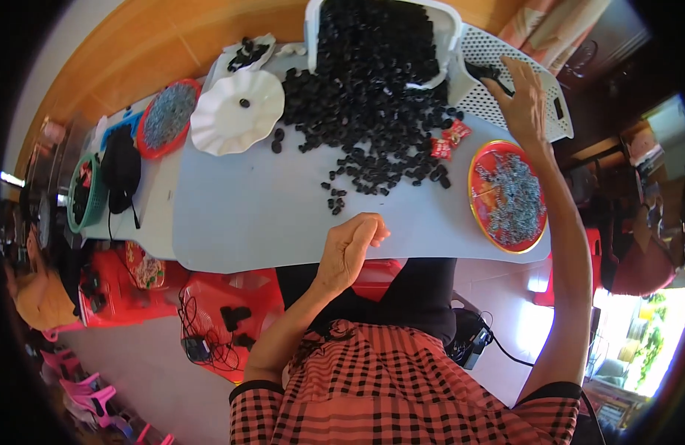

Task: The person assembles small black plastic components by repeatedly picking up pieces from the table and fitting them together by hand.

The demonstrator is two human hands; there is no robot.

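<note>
My left hand [350, 248] is closed over the front of the table, its fingers curled in; whatever they may hold is hidden. Reaching out to the far right, my right hand [526, 104] is over a white perforated basket [480, 48], thumb and fingers apart with nothing visible between them. Black pieces [491, 74] lie inside the basket beside my fingers. A large heap of small black plastic parts [357, 111] spreads across the table's middle from a tipped white bin [448, 37]. Below my right wrist, a red gold-rimmed plate [485, 222] holds many small metal springs [515, 204].
Two red wrapped packets [450, 139] lie by the heap's right edge. To the left stand a white scalloped dish [212, 122] with one black part, another red plate [143, 144] of springs, a black pouch [122, 170] and a green basket [97, 196]. Red stools [261, 297] sit below the pale table [231, 222].
</note>
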